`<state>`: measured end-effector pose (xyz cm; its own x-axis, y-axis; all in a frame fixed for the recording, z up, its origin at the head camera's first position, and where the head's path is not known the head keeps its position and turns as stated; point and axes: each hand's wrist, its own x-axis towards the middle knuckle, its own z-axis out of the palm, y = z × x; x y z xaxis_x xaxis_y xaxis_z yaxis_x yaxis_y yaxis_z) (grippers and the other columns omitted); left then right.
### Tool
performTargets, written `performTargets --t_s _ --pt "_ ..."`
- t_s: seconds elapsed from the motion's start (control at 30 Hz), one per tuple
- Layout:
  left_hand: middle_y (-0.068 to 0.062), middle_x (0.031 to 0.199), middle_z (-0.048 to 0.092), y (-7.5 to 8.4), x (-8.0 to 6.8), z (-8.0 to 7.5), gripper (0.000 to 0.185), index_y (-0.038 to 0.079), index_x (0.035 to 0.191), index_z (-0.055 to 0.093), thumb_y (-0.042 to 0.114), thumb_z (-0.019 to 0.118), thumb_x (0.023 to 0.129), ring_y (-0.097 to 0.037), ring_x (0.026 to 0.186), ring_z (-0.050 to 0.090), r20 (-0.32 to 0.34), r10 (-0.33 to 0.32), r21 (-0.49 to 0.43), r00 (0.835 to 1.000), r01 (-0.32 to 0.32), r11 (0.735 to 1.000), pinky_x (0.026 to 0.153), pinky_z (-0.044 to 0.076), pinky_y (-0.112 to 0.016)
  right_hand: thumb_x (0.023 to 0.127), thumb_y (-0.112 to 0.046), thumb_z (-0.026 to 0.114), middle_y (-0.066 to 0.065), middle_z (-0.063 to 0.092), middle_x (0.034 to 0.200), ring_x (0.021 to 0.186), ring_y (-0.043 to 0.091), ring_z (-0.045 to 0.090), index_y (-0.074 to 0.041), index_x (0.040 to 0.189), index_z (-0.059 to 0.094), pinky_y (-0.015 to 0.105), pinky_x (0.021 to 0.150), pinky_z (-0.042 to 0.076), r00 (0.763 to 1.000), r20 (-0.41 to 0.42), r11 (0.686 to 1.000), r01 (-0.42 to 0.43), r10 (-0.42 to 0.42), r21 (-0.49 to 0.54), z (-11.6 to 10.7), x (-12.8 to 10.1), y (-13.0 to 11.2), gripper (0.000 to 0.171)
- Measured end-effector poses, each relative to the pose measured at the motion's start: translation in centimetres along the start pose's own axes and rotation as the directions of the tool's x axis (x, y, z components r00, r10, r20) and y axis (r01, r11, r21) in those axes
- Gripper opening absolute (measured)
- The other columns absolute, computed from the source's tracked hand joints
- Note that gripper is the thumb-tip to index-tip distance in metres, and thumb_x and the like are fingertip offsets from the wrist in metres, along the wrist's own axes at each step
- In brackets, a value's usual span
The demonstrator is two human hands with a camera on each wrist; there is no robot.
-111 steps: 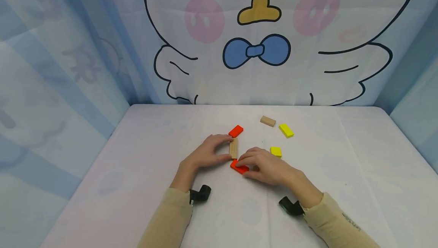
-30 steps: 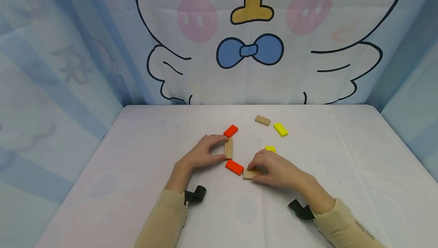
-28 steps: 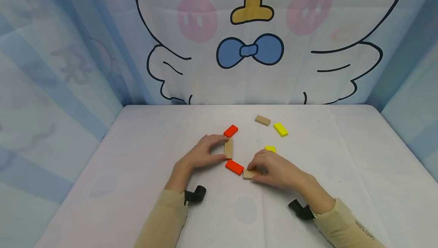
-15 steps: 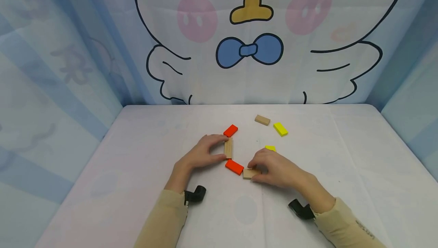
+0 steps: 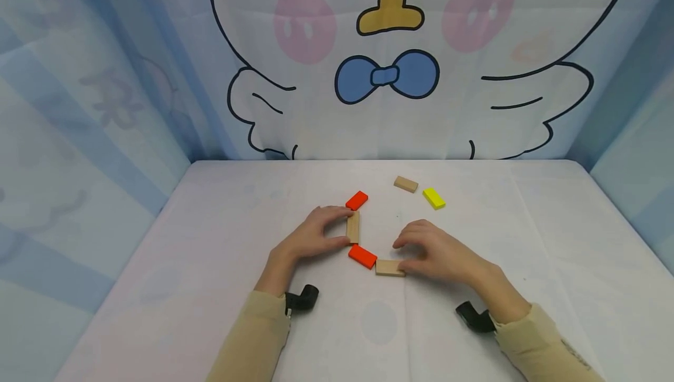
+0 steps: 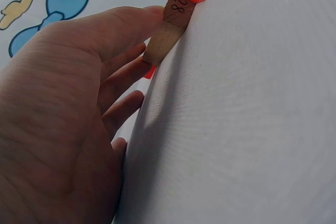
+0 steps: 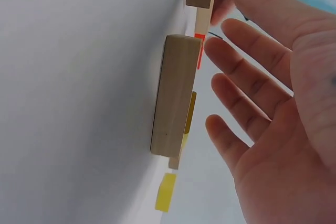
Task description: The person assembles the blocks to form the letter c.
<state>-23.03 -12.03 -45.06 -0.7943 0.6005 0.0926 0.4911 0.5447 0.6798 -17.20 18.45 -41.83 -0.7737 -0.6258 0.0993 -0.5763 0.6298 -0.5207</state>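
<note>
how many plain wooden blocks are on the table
3: one held by the left hand, one by the right hand, one far back. That hand may hide others.

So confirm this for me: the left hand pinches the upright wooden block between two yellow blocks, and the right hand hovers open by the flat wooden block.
Not quite. The blocks at either end of that wooden block are red, not yellow: one red block beyond it, another nearer. The head view shows this. The rest holds: the left hand pinches it, and the right hand is open by the flat wooden block.

Plain wooden block (image 5: pixel 353 227) lies flat, pointing twelve o'clock; a second wooden block (image 5: pixel 390 268) lies crosswise at its five o'clock.
</note>
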Motion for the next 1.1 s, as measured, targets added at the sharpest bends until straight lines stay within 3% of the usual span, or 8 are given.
performTargets --t_s 0.3,0.77,1.1 --pt "-0.009 0.149 0.050 0.1 0.2 0.1 0.057 0.009 0.144 0.055 0.023 0.073 0.092 -0.027 0.140 0.040 0.002 -0.002 0.002 1.000 0.002 1.000 0.122 0.014 -0.047 0.083 -0.015 0.083 -0.009 0.062 0.111 0.114 0.021 0.053 -0.016 0.108 0.074 0.045 0.099 0.048 0.996 -0.077 0.998 -0.037 0.032 -0.060 -0.6 -1.9 0.5 0.026" --pt "-0.009 0.149 0.050 0.0 0.0 0.1 0.057 0.009 0.144 0.055 0.024 0.073 0.092 -0.027 0.140 0.040 0.002 -0.005 -0.003 1.000 0.005 1.000 0.121 0.014 -0.048 0.082 -0.022 0.086 -0.002 0.064 0.115 0.112 0.025 0.057 -0.014 0.112 0.074 0.050 0.098 0.048 0.993 -0.089 0.988 -0.092 0.082 -0.122 -1.4 -3.9 1.4 0.034" --pt "-0.008 0.149 0.050 0.3 -0.1 0.1 0.057 0.010 0.145 0.055 0.023 0.073 0.092 -0.028 0.141 0.039 0.002 -0.022 -0.006 1.000 0.022 1.000 0.121 0.016 -0.048 0.081 -0.006 0.084 -0.005 0.063 0.113 0.111 0.023 0.058 -0.019 0.107 0.075 0.048 0.097 0.050 0.996 -0.083 0.987 -0.052 0.040 -0.149 -1.5 -4.1 1.8 0.030"
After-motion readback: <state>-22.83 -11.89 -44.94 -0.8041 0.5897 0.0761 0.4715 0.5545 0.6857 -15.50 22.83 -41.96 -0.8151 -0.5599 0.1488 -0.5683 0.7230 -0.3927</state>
